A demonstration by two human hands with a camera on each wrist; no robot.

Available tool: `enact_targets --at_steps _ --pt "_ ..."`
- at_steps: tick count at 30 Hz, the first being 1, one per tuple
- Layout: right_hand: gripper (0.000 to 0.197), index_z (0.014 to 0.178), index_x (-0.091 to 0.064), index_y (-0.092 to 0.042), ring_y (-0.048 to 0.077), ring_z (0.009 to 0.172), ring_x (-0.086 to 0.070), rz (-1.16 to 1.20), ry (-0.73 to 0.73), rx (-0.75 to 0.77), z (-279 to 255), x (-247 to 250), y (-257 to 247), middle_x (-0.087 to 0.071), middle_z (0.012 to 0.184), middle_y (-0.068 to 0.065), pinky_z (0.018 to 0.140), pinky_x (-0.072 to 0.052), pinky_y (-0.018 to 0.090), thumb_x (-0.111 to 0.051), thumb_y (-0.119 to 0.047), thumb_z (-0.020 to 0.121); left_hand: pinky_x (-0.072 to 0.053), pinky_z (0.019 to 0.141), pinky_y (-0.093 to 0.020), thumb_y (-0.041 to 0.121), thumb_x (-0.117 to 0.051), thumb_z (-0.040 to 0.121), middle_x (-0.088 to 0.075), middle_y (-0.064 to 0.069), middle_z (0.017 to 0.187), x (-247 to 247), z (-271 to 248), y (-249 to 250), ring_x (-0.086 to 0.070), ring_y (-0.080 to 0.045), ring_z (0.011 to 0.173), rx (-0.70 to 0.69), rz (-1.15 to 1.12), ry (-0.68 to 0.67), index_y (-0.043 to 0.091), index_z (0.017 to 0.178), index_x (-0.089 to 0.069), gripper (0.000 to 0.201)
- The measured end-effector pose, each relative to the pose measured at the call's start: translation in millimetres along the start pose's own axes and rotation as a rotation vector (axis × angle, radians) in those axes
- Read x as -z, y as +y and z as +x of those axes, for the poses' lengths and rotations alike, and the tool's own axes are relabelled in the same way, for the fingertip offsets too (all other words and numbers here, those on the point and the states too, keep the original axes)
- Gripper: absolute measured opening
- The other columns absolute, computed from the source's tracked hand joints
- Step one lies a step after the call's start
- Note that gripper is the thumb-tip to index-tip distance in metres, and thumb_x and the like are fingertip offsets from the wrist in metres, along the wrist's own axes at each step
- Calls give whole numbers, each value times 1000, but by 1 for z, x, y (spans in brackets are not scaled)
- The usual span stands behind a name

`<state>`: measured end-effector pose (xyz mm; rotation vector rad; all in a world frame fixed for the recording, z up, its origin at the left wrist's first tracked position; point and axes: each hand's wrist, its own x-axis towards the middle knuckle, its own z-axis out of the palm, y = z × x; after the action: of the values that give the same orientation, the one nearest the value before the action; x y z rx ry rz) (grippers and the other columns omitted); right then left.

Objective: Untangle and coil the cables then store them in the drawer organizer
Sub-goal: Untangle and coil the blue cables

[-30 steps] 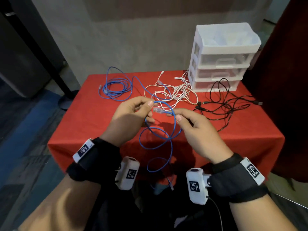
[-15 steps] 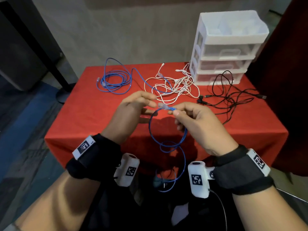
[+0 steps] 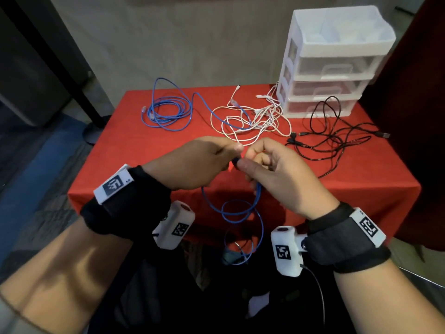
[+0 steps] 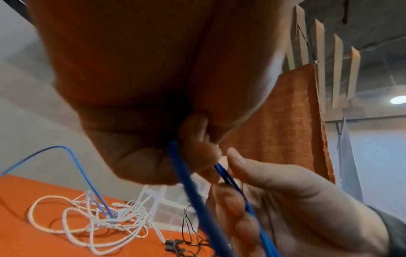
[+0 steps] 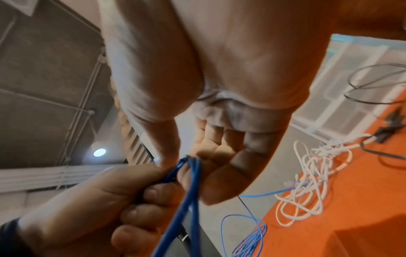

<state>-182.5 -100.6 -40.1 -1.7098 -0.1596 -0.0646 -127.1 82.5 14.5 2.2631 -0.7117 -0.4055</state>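
Both hands meet above the near edge of the red table (image 3: pixel 149 150). My left hand (image 3: pixel 209 160) and my right hand (image 3: pixel 262 162) pinch the same blue cable (image 3: pixel 240 210), whose loops hang down between my wrists. The left wrist view shows the blue cable (image 4: pixel 197 200) running out of the left hand's curled fingers (image 4: pixel 140 156). In the right wrist view the blue cable (image 5: pixel 191 187) is gathered into a few strands at the fingertips (image 5: pixel 211 151). A white drawer organizer (image 3: pixel 332 59) stands at the back right, its drawers closed.
A second blue cable coil (image 3: pixel 168 112) lies at the back left of the table. A white cable tangle (image 3: pixel 252 119) lies in the middle, with one blue strand running into it. A black cable tangle (image 3: pixel 337 138) spreads in front of the organizer.
The hands have come closer together and now meet at one point on the blue cable. The cable's clear plug end, seen between the hands before, is now hidden.
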Motion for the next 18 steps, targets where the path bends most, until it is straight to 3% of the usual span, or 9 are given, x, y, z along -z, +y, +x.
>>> enact_targets --at_steps 3,6,9,12,14,16,18 --pt "6 97 -60 -10 20 68 -59 5 -87 -21 -3 2 3 -61 67 -5 62 -48 29 -65 -11 98 -54 52 -34 38 -44 106 -47 2 72 8 1 -2 -47 -17 58 20 -85 104 15 92 -66 35" --pt "5 95 -64 -8 14 68 -63 -21 -171 -52 -4 5 4 -66 72 0 66 -50 25 -64 -10 99 -53 53 -32 37 -47 106 -41 5 67 15 3 -4 -41 -9 52 32 -209 174 11 97 -68 34" --pt "11 89 -65 -9 19 63 -56 -48 -147 -35 -1 11 -4 -60 67 4 67 -45 31 -66 -16 98 -53 56 -30 27 -42 109 -39 10 62 20 0 -9 -34 -6 48 66 -347 71 12 95 -65 31" --pt "16 90 -67 -3 20 61 -49 -112 -147 -24 4 17 -13 -50 68 5 61 -45 25 -67 -17 98 -55 63 -36 12 -38 105 -41 3 65 20 -5 -13 -35 -12 49 143 -521 -83 13 89 -59 26" --pt "21 93 -69 -2 22 58 -46 -195 -180 -10 6 18 -20 -46 67 15 56 -42 25 -68 -23 98 -54 64 -36 20 -38 106 -39 0 67 16 -7 -10 -34 -13 49 172 -567 -113 14 89 -57 27" --pt "22 93 -72 -6 23 56 -41 -249 -205 16 7 19 -27 -41 66 27 52 -37 25 -68 -27 98 -47 56 -28 35 -34 110 -33 2 65 11 -9 -5 -27 -10 47 132 -520 -100 16 87 -54 36" --pt "25 94 -73 -7 22 58 -43 -259 -217 33 7 22 -33 -46 72 33 57 -38 31 -69 -32 96 -36 55 -24 37 -34 110 -28 1 65 10 -10 -2 -23 -11 49 57 -475 -57 18 80 -50 39"
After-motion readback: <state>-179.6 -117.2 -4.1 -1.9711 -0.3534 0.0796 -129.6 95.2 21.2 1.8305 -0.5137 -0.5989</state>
